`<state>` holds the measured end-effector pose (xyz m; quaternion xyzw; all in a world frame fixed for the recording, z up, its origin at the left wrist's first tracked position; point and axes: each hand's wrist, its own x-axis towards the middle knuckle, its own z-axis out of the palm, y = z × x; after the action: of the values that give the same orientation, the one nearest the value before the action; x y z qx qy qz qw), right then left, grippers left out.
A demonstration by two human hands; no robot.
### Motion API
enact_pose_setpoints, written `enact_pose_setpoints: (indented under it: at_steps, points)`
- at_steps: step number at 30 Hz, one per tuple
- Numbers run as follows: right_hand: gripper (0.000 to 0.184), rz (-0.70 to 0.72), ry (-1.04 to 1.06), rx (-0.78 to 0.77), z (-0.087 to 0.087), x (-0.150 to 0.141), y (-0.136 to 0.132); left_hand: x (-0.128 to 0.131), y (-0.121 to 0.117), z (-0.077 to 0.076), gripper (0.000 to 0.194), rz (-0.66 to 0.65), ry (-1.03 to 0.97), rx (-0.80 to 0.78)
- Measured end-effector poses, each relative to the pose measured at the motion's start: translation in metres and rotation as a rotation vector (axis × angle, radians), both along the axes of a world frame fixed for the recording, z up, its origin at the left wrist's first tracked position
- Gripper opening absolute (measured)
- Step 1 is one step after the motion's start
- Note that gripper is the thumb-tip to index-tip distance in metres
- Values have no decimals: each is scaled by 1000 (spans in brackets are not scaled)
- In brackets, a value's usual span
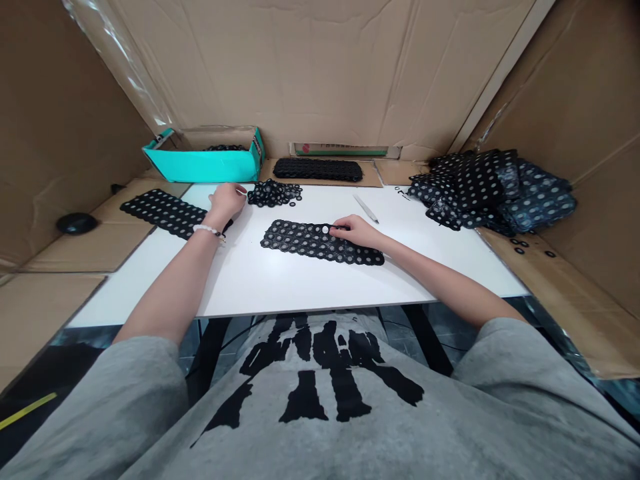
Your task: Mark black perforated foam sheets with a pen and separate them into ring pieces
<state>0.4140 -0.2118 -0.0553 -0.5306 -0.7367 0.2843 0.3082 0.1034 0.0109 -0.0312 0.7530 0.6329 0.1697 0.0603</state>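
Observation:
My left hand (229, 202), with a pale beaded bracelet at the wrist, is at the left edge of a pile of small black rings (275, 193). Its thumb and forefinger are drawn together; what lies between them is too small to make out. In front of me a black dotted sheet (300, 241) with a scalloped edge lies flat on the white tabletop (240, 280). My right hand (357, 231) rests on its upper edge, fingers closed on it beside a bright white round spot (325, 229). Another dotted sheet (160, 212) lies partly under my left forearm.
A turquoise box (205, 165) holding black pieces stands back left. Behind the rings lies a stack of black strips (317, 169). A white pen-like tool (367, 209) lies right of centre. Dotted sheets (480, 187) are heaped at right. Cardboard walls (320, 73) enclose the table.

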Motion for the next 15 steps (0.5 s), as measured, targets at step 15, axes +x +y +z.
enact_pose_setpoints:
  at_steps: [15]
  points:
    - [41,8,-13,8,1,-1,0,35,-33,-6,41,-534,153,118]
